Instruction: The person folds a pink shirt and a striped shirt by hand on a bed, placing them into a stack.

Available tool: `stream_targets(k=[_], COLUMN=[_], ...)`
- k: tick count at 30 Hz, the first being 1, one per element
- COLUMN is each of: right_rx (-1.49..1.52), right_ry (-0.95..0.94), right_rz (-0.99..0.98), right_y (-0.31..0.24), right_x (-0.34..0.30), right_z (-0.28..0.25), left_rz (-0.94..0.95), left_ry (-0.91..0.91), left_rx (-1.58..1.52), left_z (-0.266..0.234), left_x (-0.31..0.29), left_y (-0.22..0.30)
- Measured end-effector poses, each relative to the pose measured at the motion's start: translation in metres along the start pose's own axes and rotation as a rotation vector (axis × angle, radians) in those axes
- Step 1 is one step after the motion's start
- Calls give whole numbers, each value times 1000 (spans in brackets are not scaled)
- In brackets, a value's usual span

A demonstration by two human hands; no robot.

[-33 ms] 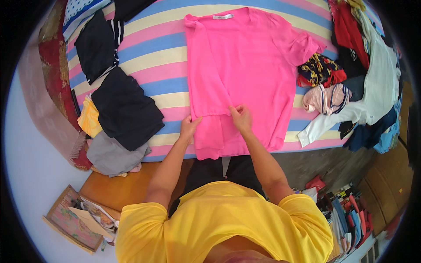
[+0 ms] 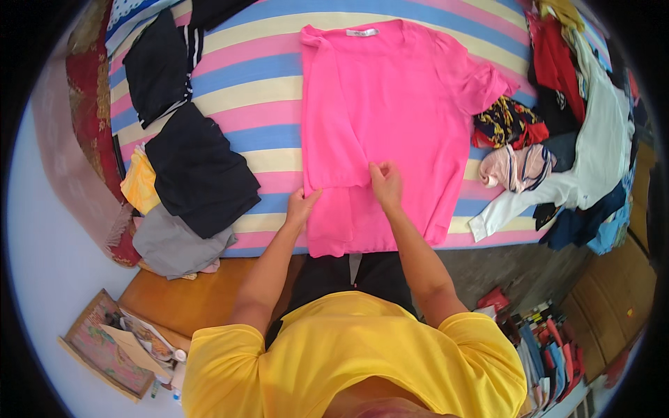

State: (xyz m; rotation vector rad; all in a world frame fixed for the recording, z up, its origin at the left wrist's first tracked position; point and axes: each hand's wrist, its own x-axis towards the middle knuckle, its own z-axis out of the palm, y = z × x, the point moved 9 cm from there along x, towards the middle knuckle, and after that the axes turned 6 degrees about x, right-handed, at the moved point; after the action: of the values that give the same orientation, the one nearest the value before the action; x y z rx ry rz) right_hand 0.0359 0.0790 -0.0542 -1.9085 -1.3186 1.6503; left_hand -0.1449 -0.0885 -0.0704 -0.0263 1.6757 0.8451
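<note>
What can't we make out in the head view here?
- Pink shirt: its left sleeve is folded under, hidden by the folded-in panel.
- Right hand: fingertips pinch the cloth; what lies beneath is hidden.
- Clothes pile: items overlap and bend at the rim; count unclear.
- Folded dark clothes: lower layers covered.

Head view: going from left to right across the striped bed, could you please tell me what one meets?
Yellow garment → dark folded clothes → left hand → right hand → patterned dark garment → white long-sleeved top.

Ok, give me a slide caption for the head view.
Both hands, left hand and right hand, press a half-folded pink T-shirt flat on a striped bedsheet.
</note>
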Motion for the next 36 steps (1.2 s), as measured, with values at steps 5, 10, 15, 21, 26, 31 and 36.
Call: stream_targets(k=[5, 10, 15, 21, 26, 31, 36], right_rx=[-61, -242, -734, -853, -433, -95, -594], right_ry=[-66, -15, 62, -104, 12, -39, -277], right_rz=[-521, -596, -689, -557, -421, -725, -1203], right_y=[-126, -226, -291, -280, -277, -271, -201], right_x=[62, 131, 129, 172, 208, 141, 36], right_z=[36, 82, 132, 150, 129, 121, 144], left_rz=[61, 141, 546, 217, 227, 219, 304], left_ry=[9, 190, 799, 612, 452, 596, 537], left_rx=[206, 800, 846, 607, 526, 364, 535], left_z=[-12, -26, -19, 4, 14, -6, -2], left_x=[-4, -40, -88, -25, -11, -32, -19], left_y=[-24, -33, 56, 52, 26, 39, 31])
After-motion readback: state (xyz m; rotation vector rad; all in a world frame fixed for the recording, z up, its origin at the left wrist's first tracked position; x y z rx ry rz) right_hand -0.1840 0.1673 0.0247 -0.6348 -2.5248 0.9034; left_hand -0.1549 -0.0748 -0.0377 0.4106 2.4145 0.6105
